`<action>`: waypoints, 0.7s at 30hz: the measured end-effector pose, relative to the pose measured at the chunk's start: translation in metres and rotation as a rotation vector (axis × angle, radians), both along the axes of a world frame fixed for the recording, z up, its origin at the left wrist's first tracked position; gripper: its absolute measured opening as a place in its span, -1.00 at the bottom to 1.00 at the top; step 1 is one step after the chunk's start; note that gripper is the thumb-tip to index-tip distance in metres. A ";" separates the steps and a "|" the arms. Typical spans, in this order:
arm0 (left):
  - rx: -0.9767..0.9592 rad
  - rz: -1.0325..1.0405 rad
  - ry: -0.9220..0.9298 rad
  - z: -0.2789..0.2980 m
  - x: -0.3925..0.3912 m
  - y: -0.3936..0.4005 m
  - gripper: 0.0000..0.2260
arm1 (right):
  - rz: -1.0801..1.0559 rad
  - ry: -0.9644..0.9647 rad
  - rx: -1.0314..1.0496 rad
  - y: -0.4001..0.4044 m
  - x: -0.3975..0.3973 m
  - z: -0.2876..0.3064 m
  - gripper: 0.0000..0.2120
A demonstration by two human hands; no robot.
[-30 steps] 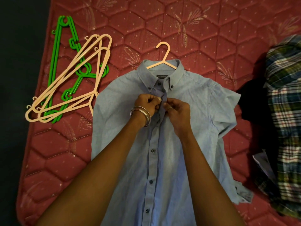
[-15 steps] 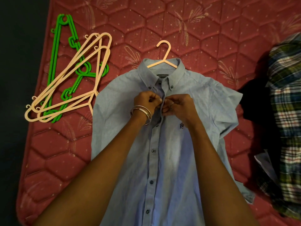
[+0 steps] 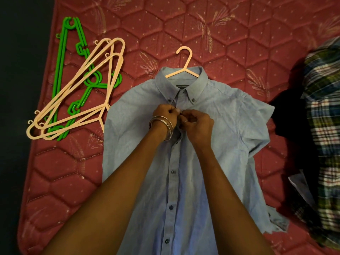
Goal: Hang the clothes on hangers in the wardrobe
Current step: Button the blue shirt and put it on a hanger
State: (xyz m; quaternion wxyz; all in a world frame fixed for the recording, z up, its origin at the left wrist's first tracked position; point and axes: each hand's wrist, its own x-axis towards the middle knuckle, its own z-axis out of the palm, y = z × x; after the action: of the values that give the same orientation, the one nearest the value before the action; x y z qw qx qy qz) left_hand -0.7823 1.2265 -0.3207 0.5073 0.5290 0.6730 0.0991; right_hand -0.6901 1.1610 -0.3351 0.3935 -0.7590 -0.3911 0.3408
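A light blue button-down shirt is lying face up in the middle of a red quilted mattress, its hem running off the near edge of the view. A peach plastic hanger is sitting inside the shirt's collar, with its hook pointing toward the far edge of the mattress.

Both hands are meeting at the shirt's placket, just below the collar. The left hand, with silver bangles sitting on its wrist, is curling its fingers and pinching the left edge of the placket. The right hand, wearing a ring, is pinching the opposite edge of the fabric with curled fingers, its fingertips touching those of the left hand. Whether the button between them is through its hole is hidden by the fingers. Lower buttons are showing along the placket, down toward the near edge.

Near the mattress's left edge, a pile of spare peach hangers is lying across some green hangers, just beside the shirt's left sleeve. Along the right edge, a plaid garment is lying heaped, with a dark garment between it and the shirt's right sleeve.
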 end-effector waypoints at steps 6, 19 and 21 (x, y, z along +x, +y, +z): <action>-0.144 0.090 -0.026 -0.004 0.000 0.003 -0.78 | -0.018 0.133 -0.034 0.000 0.006 -0.001 -0.87; -0.119 0.108 -0.102 -0.004 -0.004 -0.002 -0.88 | 0.206 0.046 -0.080 0.001 0.020 0.001 -0.88; -0.114 0.102 -0.074 -0.001 -0.005 0.003 -0.86 | 0.254 -0.069 -0.075 0.004 0.026 0.002 -0.84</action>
State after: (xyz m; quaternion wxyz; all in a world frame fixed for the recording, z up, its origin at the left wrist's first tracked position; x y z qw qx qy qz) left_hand -0.7870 1.2292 -0.3212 0.5555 0.4604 0.6843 0.1057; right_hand -0.6641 1.1649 -0.3327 0.3050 -0.7286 -0.4846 0.3759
